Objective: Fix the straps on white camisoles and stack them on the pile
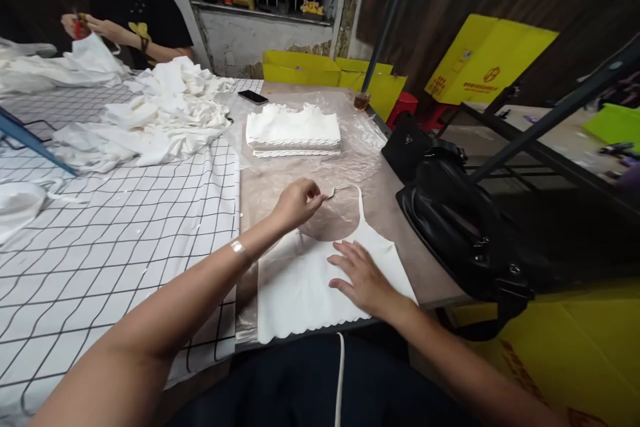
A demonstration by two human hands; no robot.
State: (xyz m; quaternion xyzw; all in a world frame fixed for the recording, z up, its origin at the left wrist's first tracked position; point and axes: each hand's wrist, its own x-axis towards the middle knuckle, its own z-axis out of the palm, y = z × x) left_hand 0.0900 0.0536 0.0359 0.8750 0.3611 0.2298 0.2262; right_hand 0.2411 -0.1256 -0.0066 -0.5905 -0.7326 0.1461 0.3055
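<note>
Nearest the table edge point(430, 300): white camisole point(300, 287), laid flat on clear plastic. Right hand point(363, 278) open, palm pressing its right half. Left hand point(299, 203) pinching the strap point(357, 197) just beyond the neckline; best kept taut and untwisted. Beyond the camisole: folded stack point(293, 130), phone point(253, 97). Right of it: black bag point(465, 227).

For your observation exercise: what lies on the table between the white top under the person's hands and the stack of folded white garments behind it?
In the head view, only clear plastic sheeting lies between the white top and the folded stack; nothing else rests there.
</note>
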